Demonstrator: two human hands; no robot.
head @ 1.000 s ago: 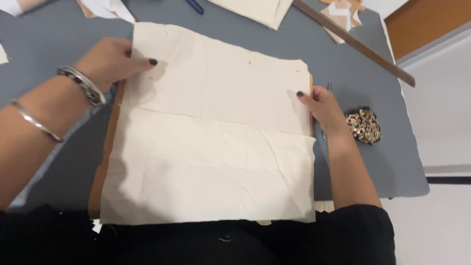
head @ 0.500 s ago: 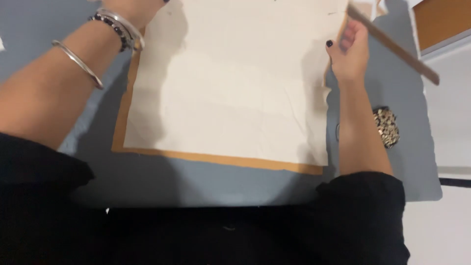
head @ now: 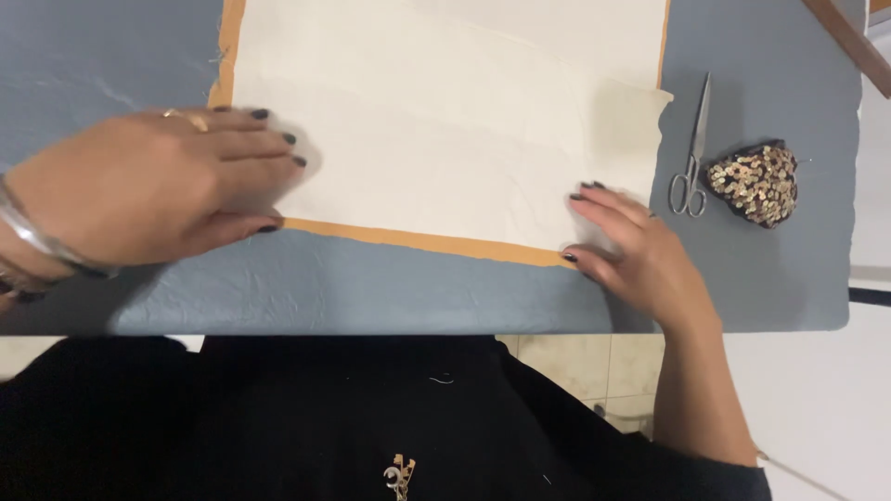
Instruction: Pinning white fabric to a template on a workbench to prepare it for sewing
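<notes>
While both hands lie flat, the cream cloth (head: pixel 455 121) is spread between them on the grey table cover (head: pixel 371 288), on top of an orange-brown sheet (head: pixel 418 239) that peeks out along its near and side edges. The left hand (head: pixel 158 186) is laid on the cloth's near left corner, with the fingers stretched out and pointing right. The right hand (head: pixel 636 250) is laid on the near right corner, with the fingers spread and pointing up and left. Nothing is gripped by either hand; the cloth is only pressed down. The cloth's long side runs left to right, and most of it lies away from the body, past the fingertips. Neither hand is nearer than the other; one corner is touched by each.

Scissors (head: pixel 691 158) and a small sequined thing (head: pixel 754 183) are seen just right of the right hand, and a wooden stick (head: pixel 849 42) is seen at the far right.

Half a second ago, the hands were held up at the cloth's far corners. Now they are placed at the near corners, close to the body.
</notes>
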